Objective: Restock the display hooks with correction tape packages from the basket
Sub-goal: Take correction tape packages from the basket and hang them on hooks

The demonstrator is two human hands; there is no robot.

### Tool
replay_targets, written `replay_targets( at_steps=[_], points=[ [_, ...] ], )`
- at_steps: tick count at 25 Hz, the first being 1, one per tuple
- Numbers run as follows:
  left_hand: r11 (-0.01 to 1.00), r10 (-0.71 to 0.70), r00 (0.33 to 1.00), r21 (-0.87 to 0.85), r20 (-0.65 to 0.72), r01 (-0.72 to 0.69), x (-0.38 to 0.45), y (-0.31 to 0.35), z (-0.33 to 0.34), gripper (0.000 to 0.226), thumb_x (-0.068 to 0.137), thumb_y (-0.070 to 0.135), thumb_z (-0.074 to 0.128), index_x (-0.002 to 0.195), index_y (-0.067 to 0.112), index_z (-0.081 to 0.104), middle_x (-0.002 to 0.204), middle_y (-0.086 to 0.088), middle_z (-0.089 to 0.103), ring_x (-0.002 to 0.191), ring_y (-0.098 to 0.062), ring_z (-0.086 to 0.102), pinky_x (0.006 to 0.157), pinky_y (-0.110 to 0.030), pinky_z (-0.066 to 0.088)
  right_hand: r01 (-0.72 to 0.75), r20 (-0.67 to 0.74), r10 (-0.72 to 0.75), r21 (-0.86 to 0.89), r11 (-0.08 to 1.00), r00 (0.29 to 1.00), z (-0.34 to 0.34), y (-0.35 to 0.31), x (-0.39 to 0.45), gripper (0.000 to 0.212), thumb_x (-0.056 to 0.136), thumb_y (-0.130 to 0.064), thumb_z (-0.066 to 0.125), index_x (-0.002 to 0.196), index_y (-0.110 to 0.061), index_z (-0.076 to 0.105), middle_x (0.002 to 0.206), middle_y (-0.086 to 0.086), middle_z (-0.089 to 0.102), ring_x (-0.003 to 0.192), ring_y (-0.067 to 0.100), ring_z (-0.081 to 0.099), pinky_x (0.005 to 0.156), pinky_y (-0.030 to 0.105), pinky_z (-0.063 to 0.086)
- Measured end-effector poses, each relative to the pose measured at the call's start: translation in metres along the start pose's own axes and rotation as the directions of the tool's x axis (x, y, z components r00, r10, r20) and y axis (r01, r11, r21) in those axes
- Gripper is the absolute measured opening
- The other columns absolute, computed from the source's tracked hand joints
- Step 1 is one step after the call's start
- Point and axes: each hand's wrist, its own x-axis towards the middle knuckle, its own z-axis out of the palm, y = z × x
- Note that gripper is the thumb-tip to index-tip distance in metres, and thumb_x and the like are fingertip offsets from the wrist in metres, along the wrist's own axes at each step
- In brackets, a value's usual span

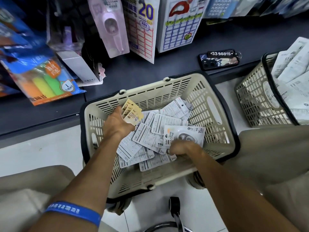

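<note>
Packages (132, 113) held by left hand (117, 124); right hand (184, 148) seemingly grasping.

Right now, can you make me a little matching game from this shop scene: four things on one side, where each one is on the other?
Things:
1. tan packs
2. white pack
3. phone
4. wristband

Places:
A. on the dark shelf ledge behind the basket
B. on the left forearm
C. in the left hand
D. in the right hand, over the pile

Pairs: 1-C, 2-D, 3-A, 4-B
</note>
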Motion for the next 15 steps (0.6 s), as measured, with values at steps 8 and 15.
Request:
replay_targets(
  at_steps=[8, 15],
  points=[
    [0.985, -0.067, 0.993, -0.15, 0.099, 0.081, 0.004, -0.013, 0.01, 0.051, 0.066, 0.019, 0.092, 0.089, 0.027, 0.046, 0.079, 0.014, 0.063, 0.082, -0.022, 0.064, 0.059, -0.023, 0.042, 0.155, -0.036, -0.195, 0.751, 0.642, 0.98, 0.012, -0.021, 0.004, 0.062, 0.078, 0.018, 0.053, 0.116, -0.028, 0.071, 0.118, 0.001, 0.068, 0.094, 0.013, 0.068, 0.072, 0.023, 0.058],
    [0.96, -0.073, 0.976, -0.249, 0.206, 0.124, 0.003, -0.018, 0.012, 0.055, 0.067, 0.014, 0.092, 0.102, 0.025, 0.051, 0.087, 0.011, 0.066, 0.079, -0.01, 0.063, 0.058, -0.025, 0.045, 0.47, -0.378, -0.456, -0.059, 0.881, 0.806, 0.012, -0.039, 0.008, 0.019, 0.094, -0.025, 0.069, 0.105, -0.011, 0.074, 0.109, 0.002, 0.061, 0.1, 0.017, 0.056, 0.096, 0.037, 0.049]
  ],
)
